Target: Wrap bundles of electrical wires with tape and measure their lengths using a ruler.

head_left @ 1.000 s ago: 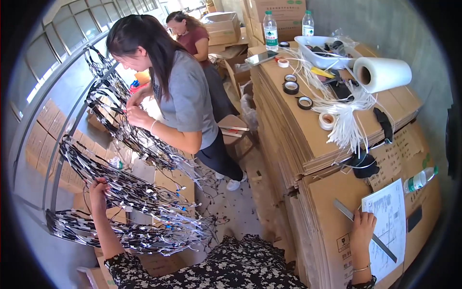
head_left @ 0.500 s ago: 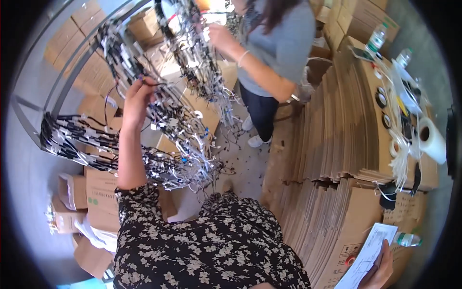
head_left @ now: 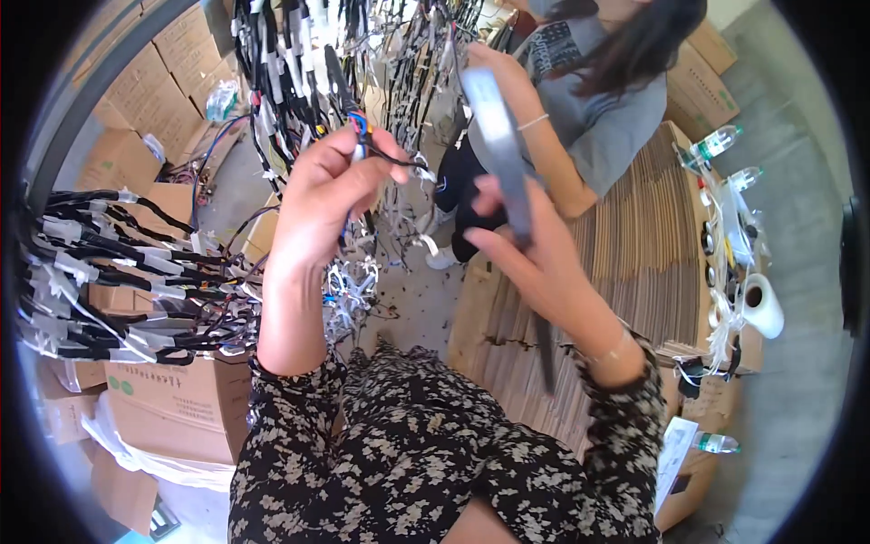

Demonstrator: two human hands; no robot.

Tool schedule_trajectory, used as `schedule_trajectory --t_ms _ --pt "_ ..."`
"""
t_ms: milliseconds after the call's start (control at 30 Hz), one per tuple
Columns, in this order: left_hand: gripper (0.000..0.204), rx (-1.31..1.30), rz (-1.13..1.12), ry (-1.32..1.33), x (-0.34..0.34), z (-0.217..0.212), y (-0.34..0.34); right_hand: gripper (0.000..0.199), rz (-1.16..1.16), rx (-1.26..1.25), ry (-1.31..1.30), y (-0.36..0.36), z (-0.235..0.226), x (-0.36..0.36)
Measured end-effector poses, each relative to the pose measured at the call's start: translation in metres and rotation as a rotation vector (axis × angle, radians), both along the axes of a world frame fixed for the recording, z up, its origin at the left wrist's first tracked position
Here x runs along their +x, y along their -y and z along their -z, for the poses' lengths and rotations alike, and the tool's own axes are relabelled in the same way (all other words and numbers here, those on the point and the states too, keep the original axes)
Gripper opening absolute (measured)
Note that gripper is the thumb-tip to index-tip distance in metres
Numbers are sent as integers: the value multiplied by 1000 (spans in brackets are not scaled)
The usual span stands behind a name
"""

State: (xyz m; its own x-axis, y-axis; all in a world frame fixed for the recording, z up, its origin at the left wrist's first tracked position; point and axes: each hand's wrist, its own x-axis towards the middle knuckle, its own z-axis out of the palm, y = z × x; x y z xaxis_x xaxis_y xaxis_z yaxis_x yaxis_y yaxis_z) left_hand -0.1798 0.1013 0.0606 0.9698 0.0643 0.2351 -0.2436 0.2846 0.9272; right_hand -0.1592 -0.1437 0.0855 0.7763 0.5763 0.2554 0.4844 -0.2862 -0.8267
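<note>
My left hand (head_left: 331, 195) is closed on a thin bundle of black, blue and orange wires (head_left: 361, 127), part of a cable harness, pinched between thumb and fingers. To the right, my raised right hand (head_left: 539, 249) is curled around a long, flat dark thing (head_left: 517, 181). Its upper end is pale and shiny, and motion blurs it, so its kind is unclear. A narrow dark strip (head_left: 544, 354) trails below this hand. Black-and-white wire harnesses (head_left: 299, 82) hang in front of me, and another thick bundle of harnesses (head_left: 118, 272) stretches out at the left.
Beyond my right hand a person in a grey top (head_left: 598, 91) stands with an arm at the harnesses. Tall stacks of flat cardboard (head_left: 616, 263) fill the right, with bottles and a white roll (head_left: 763, 304) on top. Cartons (head_left: 172, 399) stand at left; a metal frame (head_left: 82, 86) rises there.
My right hand has left the paper at the lower right and come up to the middle with the dark thing. My view has moved closer to the hanging harnesses; my left hand now pinches wires.
</note>
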Motion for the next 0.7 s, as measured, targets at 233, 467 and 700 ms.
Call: schedule_trajectory --t_ms 233,467,700 --pt "12 25 67 -90 -13 0 -28 29 -155 62 -317 -67 32 22" --pt "20 32 -20 -21 -12 5 -25 21 -200 126 -587 -58 19 10" --pt "15 15 -10 -7 -13 5 -25 59 -106 111 -677 -38 33 27"
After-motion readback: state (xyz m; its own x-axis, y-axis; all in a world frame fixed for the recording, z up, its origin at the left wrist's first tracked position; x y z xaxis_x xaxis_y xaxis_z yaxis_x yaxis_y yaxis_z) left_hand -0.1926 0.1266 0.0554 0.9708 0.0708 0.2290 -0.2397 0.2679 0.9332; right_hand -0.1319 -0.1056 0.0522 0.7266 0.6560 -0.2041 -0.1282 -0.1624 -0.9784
